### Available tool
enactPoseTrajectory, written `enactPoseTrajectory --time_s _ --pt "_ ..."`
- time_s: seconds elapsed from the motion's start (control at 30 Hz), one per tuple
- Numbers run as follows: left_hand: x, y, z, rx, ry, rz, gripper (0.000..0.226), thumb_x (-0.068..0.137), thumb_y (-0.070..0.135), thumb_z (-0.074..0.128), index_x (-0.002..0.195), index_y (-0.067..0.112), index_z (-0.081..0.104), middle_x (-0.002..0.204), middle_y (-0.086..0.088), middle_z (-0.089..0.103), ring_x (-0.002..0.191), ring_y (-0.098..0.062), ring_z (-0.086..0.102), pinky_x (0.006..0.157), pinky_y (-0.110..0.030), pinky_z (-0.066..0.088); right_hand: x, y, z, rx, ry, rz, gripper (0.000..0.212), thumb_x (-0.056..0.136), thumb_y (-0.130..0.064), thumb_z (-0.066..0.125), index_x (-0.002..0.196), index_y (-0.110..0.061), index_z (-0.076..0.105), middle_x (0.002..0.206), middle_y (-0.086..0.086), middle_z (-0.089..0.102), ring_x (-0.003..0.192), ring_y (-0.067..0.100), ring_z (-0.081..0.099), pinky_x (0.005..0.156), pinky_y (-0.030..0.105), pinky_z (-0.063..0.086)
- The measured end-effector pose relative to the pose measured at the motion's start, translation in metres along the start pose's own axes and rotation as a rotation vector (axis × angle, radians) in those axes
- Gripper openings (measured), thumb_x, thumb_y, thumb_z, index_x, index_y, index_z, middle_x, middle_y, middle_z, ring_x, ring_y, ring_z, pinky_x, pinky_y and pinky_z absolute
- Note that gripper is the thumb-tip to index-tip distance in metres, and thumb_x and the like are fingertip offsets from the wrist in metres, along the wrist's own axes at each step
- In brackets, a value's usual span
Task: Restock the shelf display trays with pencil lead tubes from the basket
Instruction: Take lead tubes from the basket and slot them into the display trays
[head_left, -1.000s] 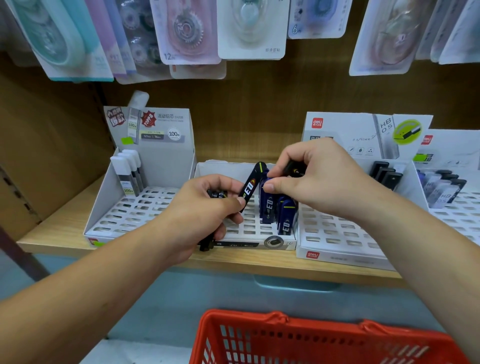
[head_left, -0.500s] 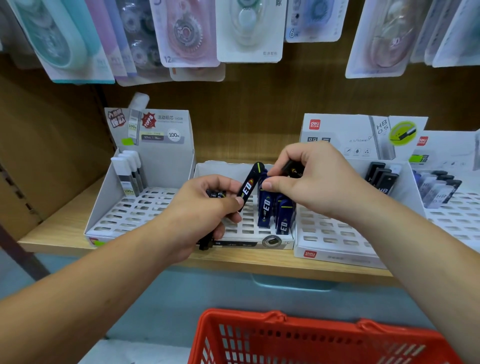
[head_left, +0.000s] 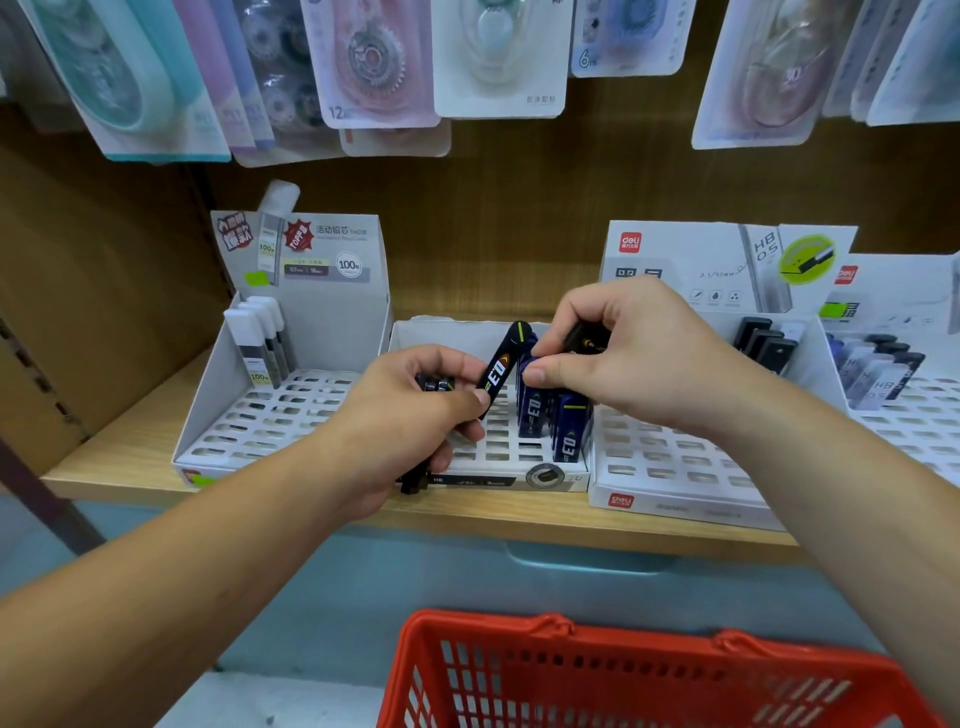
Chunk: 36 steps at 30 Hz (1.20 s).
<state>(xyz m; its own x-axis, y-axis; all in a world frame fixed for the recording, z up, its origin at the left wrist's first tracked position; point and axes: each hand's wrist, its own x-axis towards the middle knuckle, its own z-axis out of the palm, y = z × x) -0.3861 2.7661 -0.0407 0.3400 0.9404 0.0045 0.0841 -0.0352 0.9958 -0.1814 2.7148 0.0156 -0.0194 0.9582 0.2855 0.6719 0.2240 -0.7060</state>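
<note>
Left hand (head_left: 410, 421) grips spare tubes (head_left: 500, 372). Right hand (head_left: 623, 353) pinches one tube (head_left: 589, 340) over tray (head_left: 498, 467). Best: lower upright, seat in slot beside standing row (head_left: 535, 410).

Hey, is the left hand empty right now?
No, the left hand grips several dark lead tubes, one angled upward.
</note>
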Motion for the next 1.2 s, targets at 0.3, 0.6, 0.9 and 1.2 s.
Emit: enactPoseTrajectory --time_s 0.3,0.6,0.9,1.2 --pt "-0.001 0.003 0.001 0.004 0.004 -0.004 0.014 0.093 0.004 0.073 0.106 0.010 0.074 0.074 -0.007 0.068 0.073 -0.025 0.064 0.042 -0.027 0.039 0.004 -0.002 0.002 -0.226 -0.042 -0.041 0.009 0.084 -0.039 0.083 0.079 -0.032 0.080 0.096 -0.015 0.060 0.092 0.002 0.059 0.078 0.023 0.048" --pt "-0.004 0.026 -0.003 -0.034 -0.006 0.003 0.015 0.097 0.007 0.067 0.102 0.016 0.078 0.076 -0.017 0.066 0.066 -0.030 0.047 0.046 -0.029 0.036 0.003 -0.006 -0.024 1.058 -0.045 0.260 0.031 0.104 -0.007 0.049 0.107 -0.001 0.079 0.091 0.013 0.055 0.088 0.027 0.056 0.080 0.040 0.059" --pt "-0.020 0.052 -0.001 -0.016 -0.042 0.109 0.020 0.097 0.024 0.070 0.104 0.006 0.067 0.098 -0.009 0.079 0.080 -0.025 0.077 0.039 -0.025 0.037 0.009 -0.017 0.001 0.880 0.182 0.255 0.017 0.085 -0.010 0.081 0.102 -0.008 0.077 0.083 0.008 0.072 0.075 0.023 0.071 0.064 0.030 0.058" --pt "-0.017 0.062 -0.052 0.026 0.130 0.209 0.015 0.095 0.023 0.073 0.102 0.011 0.068 0.074 -0.016 0.071 0.052 -0.023 0.052 0.045 -0.026 0.043 0.015 -0.046 0.040 0.728 0.142 0.134 0.022 0.083 -0.011 0.085 0.098 -0.008 0.069 0.087 0.016 0.075 0.078 0.027 0.075 0.067 0.037 0.062"
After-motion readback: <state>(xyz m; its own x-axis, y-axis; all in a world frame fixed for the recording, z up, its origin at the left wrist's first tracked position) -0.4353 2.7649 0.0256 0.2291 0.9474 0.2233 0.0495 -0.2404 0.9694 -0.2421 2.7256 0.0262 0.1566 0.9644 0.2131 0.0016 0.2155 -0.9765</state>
